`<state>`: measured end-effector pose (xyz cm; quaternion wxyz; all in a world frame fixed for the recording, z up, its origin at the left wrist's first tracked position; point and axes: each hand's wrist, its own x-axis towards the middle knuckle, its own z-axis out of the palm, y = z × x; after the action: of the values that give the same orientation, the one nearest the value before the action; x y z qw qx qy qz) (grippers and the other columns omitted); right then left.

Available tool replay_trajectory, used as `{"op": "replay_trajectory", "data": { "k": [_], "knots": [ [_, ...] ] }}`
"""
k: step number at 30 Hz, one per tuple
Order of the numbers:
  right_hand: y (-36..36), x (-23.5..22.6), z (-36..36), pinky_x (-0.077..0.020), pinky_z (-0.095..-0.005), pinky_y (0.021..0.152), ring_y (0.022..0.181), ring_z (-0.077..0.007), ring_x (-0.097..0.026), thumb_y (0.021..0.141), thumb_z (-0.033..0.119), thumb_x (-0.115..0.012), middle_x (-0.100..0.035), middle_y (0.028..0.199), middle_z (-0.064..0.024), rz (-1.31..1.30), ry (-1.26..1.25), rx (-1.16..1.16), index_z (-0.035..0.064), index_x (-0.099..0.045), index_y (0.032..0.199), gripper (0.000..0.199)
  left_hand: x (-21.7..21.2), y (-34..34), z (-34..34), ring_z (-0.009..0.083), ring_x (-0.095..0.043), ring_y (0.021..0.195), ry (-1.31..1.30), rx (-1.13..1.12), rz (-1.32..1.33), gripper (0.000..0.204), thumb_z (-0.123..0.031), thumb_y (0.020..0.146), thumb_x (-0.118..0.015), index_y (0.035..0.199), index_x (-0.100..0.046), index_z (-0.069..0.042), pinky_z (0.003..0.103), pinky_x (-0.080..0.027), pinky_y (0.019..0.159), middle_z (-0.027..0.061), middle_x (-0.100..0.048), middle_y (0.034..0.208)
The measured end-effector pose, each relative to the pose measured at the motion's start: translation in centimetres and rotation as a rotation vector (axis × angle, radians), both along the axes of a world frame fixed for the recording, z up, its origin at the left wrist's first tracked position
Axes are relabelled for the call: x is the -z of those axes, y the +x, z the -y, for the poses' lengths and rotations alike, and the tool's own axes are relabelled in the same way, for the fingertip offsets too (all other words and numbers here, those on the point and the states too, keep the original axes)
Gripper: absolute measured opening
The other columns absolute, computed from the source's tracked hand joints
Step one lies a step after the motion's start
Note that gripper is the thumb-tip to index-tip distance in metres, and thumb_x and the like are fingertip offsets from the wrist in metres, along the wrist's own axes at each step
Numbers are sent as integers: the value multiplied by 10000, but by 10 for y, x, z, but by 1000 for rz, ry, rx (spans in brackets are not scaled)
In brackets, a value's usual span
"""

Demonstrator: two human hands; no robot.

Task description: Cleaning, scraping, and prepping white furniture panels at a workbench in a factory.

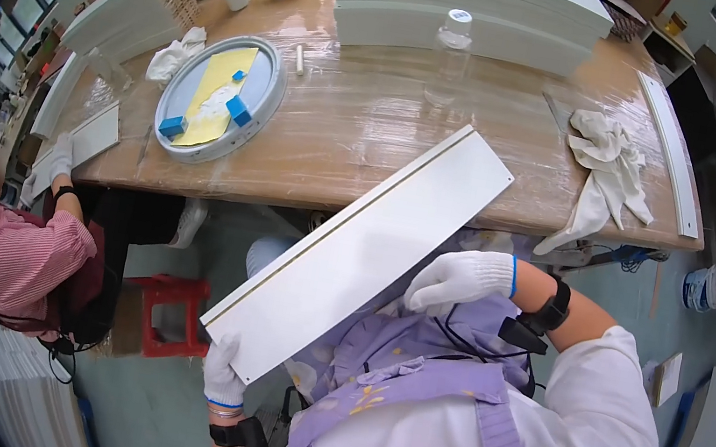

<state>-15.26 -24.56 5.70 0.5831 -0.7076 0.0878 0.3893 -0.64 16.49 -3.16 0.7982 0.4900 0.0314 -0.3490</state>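
Observation:
A long white board (362,257) with a groove along one side lies slantwise from my lap up onto the table's near edge. My left hand (224,370), in a white knit glove, grips its lower left end, with the thumb on the face. Close to the board's right edge, above my lap, is my right hand (465,282) in the same kind of glove. Its fingers are curled together and point down to the left; whatever they may hold is hidden. Black cords (466,341) hang below that hand.
A round lid (170,93) bears yellow sandpaper and blue blocks. Beyond the board stand a clear bottle (453,45) and stacked white panels (470,6). A rumpled cloth (609,166) lies at the right. A co-worker (29,263) sits at the left near a red stool (172,316).

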Motion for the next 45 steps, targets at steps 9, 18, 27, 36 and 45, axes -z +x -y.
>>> {"op": "replay_trajectory", "data": {
  "k": [9,18,27,36,45],
  "knots": [
    [-77,33,-10,-488,-411,1008,1210,-296,-570,960,216,-611,-522,1374,-200,428,855,626,-21,-391,1433,574,-125,-14,15,305,-609,1119,521,422,1492,234,-128,809,-703,1027,-697,-43,554,-359,1090,159,-669,1136],
    [-85,35,-19,-482,-438,1032,1182,-278,-584,989,123,-523,-561,1282,-170,301,1217,933,-29,-424,1336,391,-140,-35,23,416,-376,1386,917,294,1925,380,-322,813,-707,1118,-670,-99,626,-199,1151,168,-556,1358],
    [-84,-37,60,-524,-396,926,1069,-243,-634,989,166,-539,-596,1194,-148,858,1013,1263,-8,-477,1277,342,-143,-41,164,431,-303,1423,793,58,2580,363,-297,925,-567,1262,-572,-159,717,-131,1125,120,-487,1440],
    [-161,-75,118,-543,-279,874,985,-171,-654,942,79,-563,-637,1141,-120,978,442,1444,-59,-515,1278,367,-152,-89,318,432,-348,1390,232,758,1512,838,-177,819,-749,1501,-291,-14,467,-301,1143,254,-336,1510],
    [-173,-78,150,-547,-301,883,1023,-170,-640,947,88,-551,-608,1182,-119,948,640,1287,-51,-494,1299,382,-179,-119,408,185,-529,1212,68,1150,732,619,-160,953,-596,1480,-333,28,309,-435,1014,117,-516,1377]
  ]
}}
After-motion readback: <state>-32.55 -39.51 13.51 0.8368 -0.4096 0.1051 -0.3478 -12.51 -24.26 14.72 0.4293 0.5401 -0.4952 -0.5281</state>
